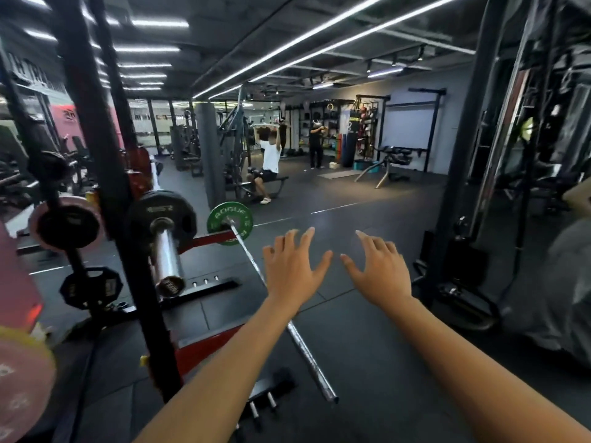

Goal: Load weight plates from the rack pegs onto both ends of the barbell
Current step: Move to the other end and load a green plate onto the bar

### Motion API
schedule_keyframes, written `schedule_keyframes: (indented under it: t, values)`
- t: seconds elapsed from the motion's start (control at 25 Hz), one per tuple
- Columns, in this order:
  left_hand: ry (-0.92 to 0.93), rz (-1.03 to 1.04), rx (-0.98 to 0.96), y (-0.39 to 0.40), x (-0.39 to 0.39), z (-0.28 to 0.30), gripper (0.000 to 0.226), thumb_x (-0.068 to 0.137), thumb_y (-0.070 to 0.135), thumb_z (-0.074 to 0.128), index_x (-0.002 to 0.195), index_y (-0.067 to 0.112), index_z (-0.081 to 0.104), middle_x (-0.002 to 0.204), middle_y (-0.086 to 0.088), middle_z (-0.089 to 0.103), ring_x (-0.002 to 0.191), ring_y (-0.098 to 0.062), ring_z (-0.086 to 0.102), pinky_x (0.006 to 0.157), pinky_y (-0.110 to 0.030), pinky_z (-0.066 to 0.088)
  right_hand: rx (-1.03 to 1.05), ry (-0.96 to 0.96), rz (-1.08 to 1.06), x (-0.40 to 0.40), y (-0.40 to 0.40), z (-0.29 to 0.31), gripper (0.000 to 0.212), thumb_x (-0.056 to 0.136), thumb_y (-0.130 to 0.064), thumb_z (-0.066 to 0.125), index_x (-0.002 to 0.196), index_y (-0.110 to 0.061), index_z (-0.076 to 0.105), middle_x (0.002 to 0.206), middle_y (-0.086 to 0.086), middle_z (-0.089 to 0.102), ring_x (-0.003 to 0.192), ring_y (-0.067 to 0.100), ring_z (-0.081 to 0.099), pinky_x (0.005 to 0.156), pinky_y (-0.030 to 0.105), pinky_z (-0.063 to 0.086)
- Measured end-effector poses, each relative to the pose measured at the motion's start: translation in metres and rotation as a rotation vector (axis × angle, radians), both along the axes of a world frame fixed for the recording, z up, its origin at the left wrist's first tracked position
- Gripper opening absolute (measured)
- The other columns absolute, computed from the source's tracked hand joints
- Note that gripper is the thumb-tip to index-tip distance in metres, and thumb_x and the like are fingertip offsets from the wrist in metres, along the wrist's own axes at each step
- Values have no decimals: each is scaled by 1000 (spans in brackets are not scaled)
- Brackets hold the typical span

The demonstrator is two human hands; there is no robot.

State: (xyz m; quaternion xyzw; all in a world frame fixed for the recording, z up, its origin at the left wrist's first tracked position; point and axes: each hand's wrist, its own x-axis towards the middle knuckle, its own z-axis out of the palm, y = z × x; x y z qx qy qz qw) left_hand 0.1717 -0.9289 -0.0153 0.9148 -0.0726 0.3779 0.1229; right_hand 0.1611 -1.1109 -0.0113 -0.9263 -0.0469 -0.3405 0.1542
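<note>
Step in hand: between plates, judging by the scene; the far end of the barbell (300, 338) is carrying a green plate (229, 222), the near end is lying bare on the floor.
Grip: left hand (292, 270) and right hand (380, 271) are both hovering wide, fingers spread, holding nothing.
Plate position: black plate (163, 215) is sitting on a chrome peg (166, 254) of the rack (105, 174), to the left of both hands, well apart.
Next move: likely calling for a reach left to the peg, both hands gripping the rim, then sliding the plate off.

Both arms outstretched — left grip (292, 266), right grip (382, 270) — fingers spread, empty.
</note>
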Motion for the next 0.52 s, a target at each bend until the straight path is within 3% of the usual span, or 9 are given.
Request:
schedule_keyframes:
  t: [0.2,0.52]
  values:
    - [-17,49,-7,-60,67,-12,66,91,69,36,140,27,51,130,-5,57,117,-26,51,92,-45,39,5,35,15,72,-63,-1,67,92,-60,45,144,-19,38,137,5,53,122,28,47,93,43,45]
    - [3,203,-40,-51,180,-26,65,91,67,40,142,27,49,133,-5,55,119,-25,50,94,-45,40,18,42,239,213,-42,-20,67,91,-57,49,144,-18,40,135,7,54,121,29,48,90,46,48]
